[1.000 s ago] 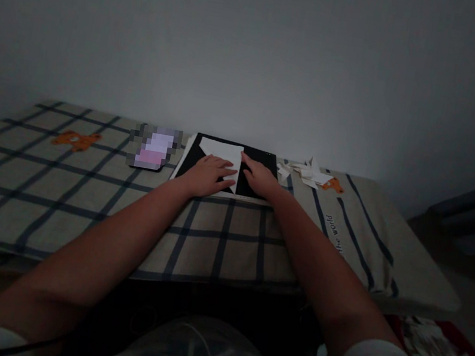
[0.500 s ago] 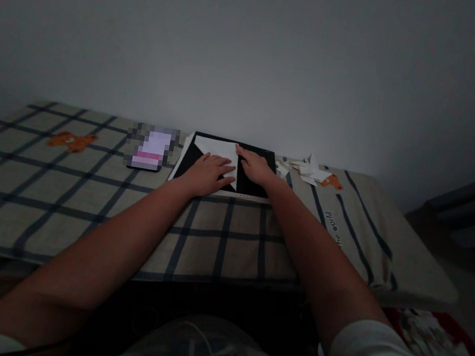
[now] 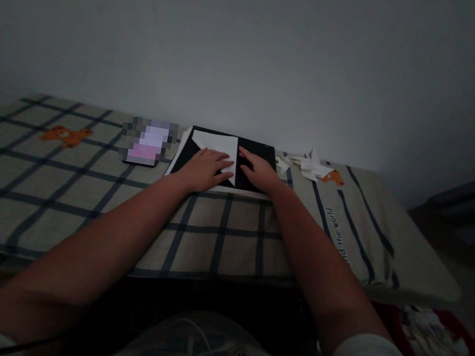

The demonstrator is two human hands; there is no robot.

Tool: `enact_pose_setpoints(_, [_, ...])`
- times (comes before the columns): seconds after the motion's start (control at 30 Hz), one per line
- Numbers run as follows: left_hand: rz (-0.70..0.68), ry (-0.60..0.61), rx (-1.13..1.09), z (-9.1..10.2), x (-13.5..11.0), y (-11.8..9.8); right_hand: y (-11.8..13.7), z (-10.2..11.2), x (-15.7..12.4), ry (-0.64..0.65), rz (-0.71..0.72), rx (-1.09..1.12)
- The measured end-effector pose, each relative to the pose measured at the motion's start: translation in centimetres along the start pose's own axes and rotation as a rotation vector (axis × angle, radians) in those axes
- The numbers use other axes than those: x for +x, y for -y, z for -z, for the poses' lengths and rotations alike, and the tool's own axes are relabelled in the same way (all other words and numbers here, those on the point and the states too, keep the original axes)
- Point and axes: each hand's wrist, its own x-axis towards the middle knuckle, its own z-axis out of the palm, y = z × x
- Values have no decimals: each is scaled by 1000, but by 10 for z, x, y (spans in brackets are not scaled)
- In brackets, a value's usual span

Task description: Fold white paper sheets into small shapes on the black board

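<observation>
**Folded white paper (image 3: 215, 140) under a spread left hand (image 3: 204, 171)**

I see a plaid, cloth-covered counter (image 3: 219, 230) against a grey wall (image 3: 258, 54). The paper lies on a black board (image 3: 252, 145); the open right hand (image 3: 261, 171) is just beside its edge, fingers extended. Upside-down lettering (image 3: 334, 223) at right reads "the world".

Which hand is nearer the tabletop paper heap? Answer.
Right. The right hand is just left of the paper heap; the left hand is farther left, on the white sheet.
</observation>
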Motion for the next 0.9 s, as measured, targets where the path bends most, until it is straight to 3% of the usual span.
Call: enact_pose_setpoints(0.9, [49, 100, 3, 2, 1, -7, 2, 5, 1, 54, 49, -103])
